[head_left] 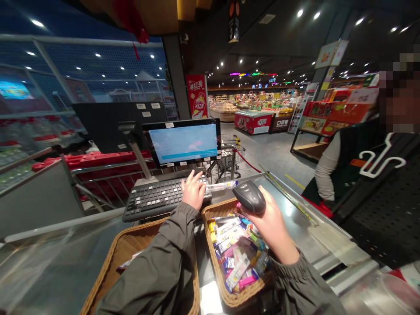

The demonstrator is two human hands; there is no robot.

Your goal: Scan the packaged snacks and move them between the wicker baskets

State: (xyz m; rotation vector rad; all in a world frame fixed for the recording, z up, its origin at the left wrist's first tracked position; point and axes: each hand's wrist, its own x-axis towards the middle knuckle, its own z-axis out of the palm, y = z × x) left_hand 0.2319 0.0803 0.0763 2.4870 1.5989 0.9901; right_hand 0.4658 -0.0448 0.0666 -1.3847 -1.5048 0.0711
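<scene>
my left hand rests on the far right end of the black keyboard, fingers spread down onto the keys, its grip loose and holding nothing. my right hand has its grip wrapped around a dark handheld barcode scanner, which it holds up above the far edge of the right wicker basket, the scanner's rounded head toward the left.

that basket sits on the steel tabletop just near of the keyboard and is filled with small bright snack packets. a second wicker basket lies to its left, mostly under my left sleeve (i can't make out what is in it). a slim clear tube lies just right of the keyboard, beside my left fingers.

behind the keyboard a lit checkout screen faces me on its stand. beyond it stands a wire shopping cart. at the right edge of the tabletop a person in a dark vest stands close to the counter.
</scene>
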